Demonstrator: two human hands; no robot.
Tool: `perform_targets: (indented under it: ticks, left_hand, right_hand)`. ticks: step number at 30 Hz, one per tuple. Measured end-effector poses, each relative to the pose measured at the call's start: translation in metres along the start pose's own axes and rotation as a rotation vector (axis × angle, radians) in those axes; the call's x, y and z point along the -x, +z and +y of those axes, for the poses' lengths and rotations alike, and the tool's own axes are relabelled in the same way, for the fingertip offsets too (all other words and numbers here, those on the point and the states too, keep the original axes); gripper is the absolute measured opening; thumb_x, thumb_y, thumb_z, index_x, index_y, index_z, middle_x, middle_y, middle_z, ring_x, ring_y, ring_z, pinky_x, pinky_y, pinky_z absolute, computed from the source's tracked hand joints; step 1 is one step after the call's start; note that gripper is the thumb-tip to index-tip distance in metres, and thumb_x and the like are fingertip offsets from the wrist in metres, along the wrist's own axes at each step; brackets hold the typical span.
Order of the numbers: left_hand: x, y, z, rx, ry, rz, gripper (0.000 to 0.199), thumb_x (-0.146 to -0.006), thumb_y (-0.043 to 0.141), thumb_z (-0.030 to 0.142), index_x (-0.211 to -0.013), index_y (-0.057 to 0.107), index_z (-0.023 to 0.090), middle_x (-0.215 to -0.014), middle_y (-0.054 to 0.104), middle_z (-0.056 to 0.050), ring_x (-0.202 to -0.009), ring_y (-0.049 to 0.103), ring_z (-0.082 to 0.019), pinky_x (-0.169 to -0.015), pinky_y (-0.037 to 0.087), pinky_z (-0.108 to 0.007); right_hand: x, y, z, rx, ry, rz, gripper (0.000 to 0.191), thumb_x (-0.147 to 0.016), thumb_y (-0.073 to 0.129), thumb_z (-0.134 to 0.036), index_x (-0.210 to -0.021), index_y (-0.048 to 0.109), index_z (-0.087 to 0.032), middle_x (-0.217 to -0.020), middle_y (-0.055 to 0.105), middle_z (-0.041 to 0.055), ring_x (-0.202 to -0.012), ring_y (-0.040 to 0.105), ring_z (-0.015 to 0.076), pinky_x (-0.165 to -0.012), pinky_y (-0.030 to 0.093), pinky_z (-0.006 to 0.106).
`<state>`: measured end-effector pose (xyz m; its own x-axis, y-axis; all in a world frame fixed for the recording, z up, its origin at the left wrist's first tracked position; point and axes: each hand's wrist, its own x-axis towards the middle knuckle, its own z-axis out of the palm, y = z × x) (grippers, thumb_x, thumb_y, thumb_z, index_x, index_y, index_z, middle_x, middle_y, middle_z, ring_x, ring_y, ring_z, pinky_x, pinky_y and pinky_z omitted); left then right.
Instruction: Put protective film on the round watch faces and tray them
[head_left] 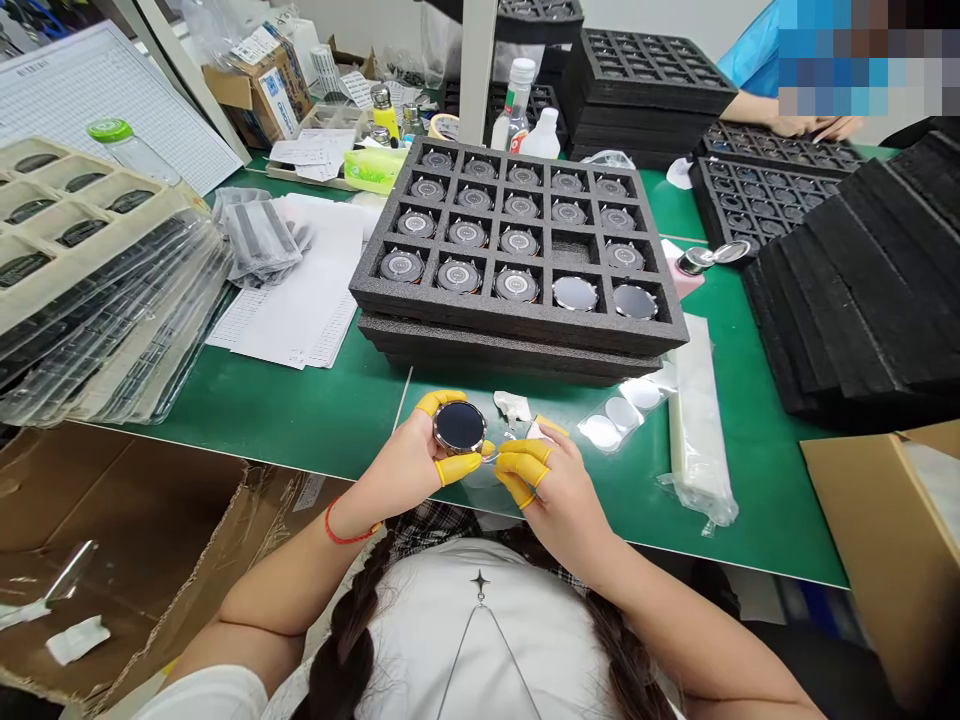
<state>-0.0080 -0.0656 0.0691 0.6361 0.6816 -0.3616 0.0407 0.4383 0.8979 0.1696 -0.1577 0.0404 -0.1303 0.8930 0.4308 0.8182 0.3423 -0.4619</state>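
Observation:
My left hand (416,445), with yellow finger cots on its fingers, grips a round smartwatch (460,427) by its rim. The watch has no strap and its dark screen faces up. Close on its right, my right hand (551,475) has its yellow-covered fingers pinched together at the edge of a thin clear film (490,457), partly hidden by the fingers. Crumpled white paper (513,406) lies just beyond. A black foam tray (517,325) stands in front of me on other trays, its pockets filled with watches except one. Two watches in its front row show their screens.
Round white stickers (621,412) on clear backing and a plastic-wrapped pack (701,420) lie to the right. Stacked foam trays (847,290) and a cardboard box (885,540) flank that side. Plastic trays (97,300) and papers (300,290) are left. A co-worker's hands (810,122) are at back right.

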Motion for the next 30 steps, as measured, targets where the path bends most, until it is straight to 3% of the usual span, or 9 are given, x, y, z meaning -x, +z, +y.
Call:
perform_targets:
  ticks: [3, 7, 10, 13, 18, 24, 30]
  left_hand:
    - [-0.004, -0.005, -0.004, -0.034, 0.001, 0.050, 0.055, -0.076, 0.076, 0.024, -0.116, 0.039, 0.023, -0.102, 0.063, -0.002, -0.095, 0.070, -0.020, -0.088, 0.052, -0.034]
    - [-0.008, -0.013, -0.009, -0.091, 0.040, 0.118, 0.059, -0.076, 0.076, 0.026, -0.120, 0.037, 0.025, -0.098, 0.061, 0.000, -0.090, 0.070, -0.019, -0.085, 0.054, -0.035]
    - [-0.005, -0.012, -0.010, -0.150, 0.082, 0.020, 0.057, -0.076, 0.075, 0.023, -0.120, 0.039, 0.025, -0.101, 0.061, 0.000, -0.089, 0.069, -0.017, -0.086, 0.054, -0.034]
    - [0.000, -0.004, -0.009, -0.286, 0.146, -0.094, 0.055, -0.076, 0.075, 0.022, -0.121, 0.044, 0.025, -0.108, 0.061, -0.002, -0.088, 0.066, -0.016, -0.082, 0.055, -0.030]
    - [0.006, 0.007, -0.009, -0.407, 0.228, -0.128, 0.052, -0.080, 0.073, 0.025, -0.124, 0.046, 0.027, -0.109, 0.064, -0.002, -0.089, 0.065, -0.016, -0.080, 0.054, -0.028]
    - [0.007, 0.011, -0.008, -0.422, 0.290, -0.154, 0.051, -0.084, 0.069, 0.027, -0.129, 0.045, 0.030, -0.118, 0.064, -0.004, -0.094, 0.067, -0.017, -0.085, 0.053, -0.030]
    - [0.008, 0.012, -0.007, -0.452, 0.297, -0.150, 0.051, -0.084, 0.069, 0.028, -0.128, 0.044, 0.030, -0.119, 0.064, -0.002, -0.096, 0.066, -0.017, -0.087, 0.052, -0.030]
  right_hand:
    - [0.002, -0.012, -0.007, 0.019, 0.024, 0.042, 0.016, -0.088, 0.057, -0.010, -0.088, 0.062, -0.025, -0.099, 0.063, 0.0032, -0.098, 0.057, 0.0209, -0.103, 0.035, 0.055]
    - [-0.003, -0.041, -0.015, -0.226, 0.077, 0.074, 0.015, -0.087, 0.060, -0.011, -0.088, 0.060, -0.026, -0.092, 0.062, -0.0003, -0.095, 0.058, 0.0173, -0.107, 0.031, 0.050]
    - [-0.012, -0.054, -0.015, -0.519, 0.291, 0.078, 0.008, -0.087, 0.064, -0.020, -0.082, 0.060, -0.026, -0.103, 0.062, 0.0004, -0.101, 0.057, 0.0178, -0.101, 0.039, 0.041]
    - [-0.023, -0.052, -0.011, -0.813, 0.563, -0.018, 0.011, -0.084, 0.069, -0.032, -0.077, 0.062, -0.025, -0.122, 0.060, 0.0006, -0.115, 0.053, 0.0213, -0.100, 0.039, 0.040]
    - [-0.034, -0.038, -0.006, -1.123, 0.768, -0.179, 0.022, -0.080, 0.071, -0.041, -0.069, 0.065, -0.023, -0.116, 0.065, 0.0013, -0.123, 0.047, 0.0233, -0.105, 0.033, 0.039]
    - [-0.037, -0.033, -0.010, -1.285, 0.757, -0.210, 0.023, -0.081, 0.070, -0.041, -0.068, 0.066, -0.022, -0.096, 0.068, 0.0009, -0.094, 0.057, 0.0173, -0.094, 0.041, 0.033]
    - [-0.038, -0.034, -0.012, -1.326, 0.716, -0.219, 0.025, -0.082, 0.069, -0.041, -0.067, 0.066, -0.022, -0.080, 0.063, -0.0010, -0.076, 0.054, 0.0137, -0.078, 0.046, 0.028]
